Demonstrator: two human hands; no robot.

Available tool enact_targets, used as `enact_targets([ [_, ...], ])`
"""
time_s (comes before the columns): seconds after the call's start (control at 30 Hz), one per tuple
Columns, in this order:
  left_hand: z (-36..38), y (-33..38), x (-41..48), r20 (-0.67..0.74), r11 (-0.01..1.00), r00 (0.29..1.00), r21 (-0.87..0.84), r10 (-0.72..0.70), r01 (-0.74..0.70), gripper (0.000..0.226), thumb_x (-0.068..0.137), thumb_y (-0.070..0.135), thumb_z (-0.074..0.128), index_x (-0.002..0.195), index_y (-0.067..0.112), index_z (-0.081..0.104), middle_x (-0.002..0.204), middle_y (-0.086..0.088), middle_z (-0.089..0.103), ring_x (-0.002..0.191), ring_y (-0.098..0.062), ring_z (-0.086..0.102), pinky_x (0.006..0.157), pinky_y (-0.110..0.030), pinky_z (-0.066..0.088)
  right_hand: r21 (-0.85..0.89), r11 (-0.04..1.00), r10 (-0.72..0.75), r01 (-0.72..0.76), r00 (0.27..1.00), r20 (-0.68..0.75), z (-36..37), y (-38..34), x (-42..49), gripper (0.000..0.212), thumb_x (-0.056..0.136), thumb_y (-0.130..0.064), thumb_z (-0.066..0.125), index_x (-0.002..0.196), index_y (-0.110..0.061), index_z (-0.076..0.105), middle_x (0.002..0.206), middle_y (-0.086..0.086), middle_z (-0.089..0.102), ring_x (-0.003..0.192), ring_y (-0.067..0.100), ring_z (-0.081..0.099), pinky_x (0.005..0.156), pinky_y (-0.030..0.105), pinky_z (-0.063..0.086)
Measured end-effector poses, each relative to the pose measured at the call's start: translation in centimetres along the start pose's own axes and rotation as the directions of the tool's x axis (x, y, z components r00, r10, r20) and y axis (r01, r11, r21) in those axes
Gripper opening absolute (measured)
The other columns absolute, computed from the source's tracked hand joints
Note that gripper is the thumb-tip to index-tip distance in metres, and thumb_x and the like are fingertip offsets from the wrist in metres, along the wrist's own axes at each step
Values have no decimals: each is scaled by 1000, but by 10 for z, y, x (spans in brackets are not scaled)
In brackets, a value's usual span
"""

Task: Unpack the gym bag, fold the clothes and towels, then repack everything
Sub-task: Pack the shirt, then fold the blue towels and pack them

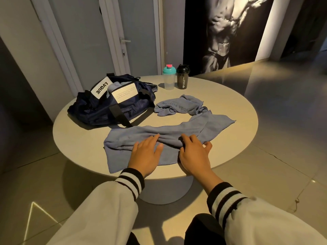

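While the blue towel (123, 140) sprawls across the table (79, 138) near its front edge, the left hand (146, 152) presses it flat, fingers straight. The right hand (194, 154) rests just beside, fingers spread on the same cloth, gripping nothing.

Gym bag (106, 110) at 10 o'clock: navy, black straps, white labels with black lettering. Near towel (141, 137) at 6 o'clock: plain dusty blue. Second towel (178, 106) toward 1 o'clock: same blue, darker tone-on-tone lettering. Shaker (169, 80) at 12 o'clock: clear body, teal lid, pink cap. Black shaker (182, 78) just beside it: black all over, pale print. Worktop (221, 103): plain beige. Sleeves (106, 209): pale grey. Cuffs (131, 181): black-and-white stripes. Wall mural (226, 30): black-and-white.
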State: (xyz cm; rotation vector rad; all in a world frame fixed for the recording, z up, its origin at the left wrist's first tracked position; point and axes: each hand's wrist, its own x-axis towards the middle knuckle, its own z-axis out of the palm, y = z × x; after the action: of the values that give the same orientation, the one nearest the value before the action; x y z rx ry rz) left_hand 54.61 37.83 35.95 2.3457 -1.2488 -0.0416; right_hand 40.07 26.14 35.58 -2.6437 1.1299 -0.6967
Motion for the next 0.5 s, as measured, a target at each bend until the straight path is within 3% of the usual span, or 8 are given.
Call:
enact_targets([
  [0.1, -5, -4, 0, -107, 988, 994, -155, -1, -16, 46, 108, 45, 29, 151, 31, 39, 158, 4, 38, 149, -19, 27, 124, -43, 18, 68, 998, 16, -9, 995, -95, 2, 4, -1, 42, 102, -23, 40, 143, -23, 44, 129, 4, 51, 120, 26, 49, 107, 50, 19],
  [0.17, -8, -4, -3, -204, 997, 978, -72, -42, 28, 40, 107, 40, 31, 142, 31, 48, 150, 3, 43, 139, -21, 32, 117, -42, 24, 130, 987, -75, 93, 988, -133, 1, 2, 0, 41, 103, -32, 40, 143, -24, 47, 136, 3, 49, 123, 24, 47, 108, 46, 26],
  [0.23, -8, -6, -7, -197, 997, 978, 17, -68, 73, 37, 107, 37, 31, 141, 33, 46, 148, 1, 40, 133, -24, 33, 113, -43, 23, 150, 953, -260, 265, 964, -52, 1, -2, 1, 43, 103, -46, 38, 141, -29, 51, 137, -1, 50, 119, 21, 50, 103, 39, 37],
  [0.3, -10, -9, -9, -117, 996, 991, 56, -64, 71, 41, 108, 36, 30, 148, 33, 38, 153, -2, 35, 137, -26, 35, 114, -45, 24, 133, 929, -358, 345, 928, 98, 4, -3, 4, 44, 103, -51, 37, 139, -33, 52, 137, -4, 52, 118, 19, 52, 100, 36, 42],
  [0.37, -15, -13, -12, -21, 988, 999, 148, -33, 35, 47, 108, 32, 31, 155, 30, 27, 163, -6, 22, 146, -27, 27, 118, -48, 24, 70, 955, -296, 288, 940, 168, 11, -1, 10, 45, 103, -49, 35, 142, -32, 50, 143, -2, 50, 132, 21, 45, 109, 40, 37],
  [0.5, -26, -32, -21, 78, 965, 997, 258, 19, -38, 58, 109, 24, 33, 161, 25, 8, 170, -5, 1, 156, -24, 6, 122, -46, 23, -52, 999, 4, 5, 983, 185, 19, -11, 13, 53, 105, -46, 22, 151, -24, 36, 160, 6, 31, 150, 30, 17, 121, 51, 15],
])
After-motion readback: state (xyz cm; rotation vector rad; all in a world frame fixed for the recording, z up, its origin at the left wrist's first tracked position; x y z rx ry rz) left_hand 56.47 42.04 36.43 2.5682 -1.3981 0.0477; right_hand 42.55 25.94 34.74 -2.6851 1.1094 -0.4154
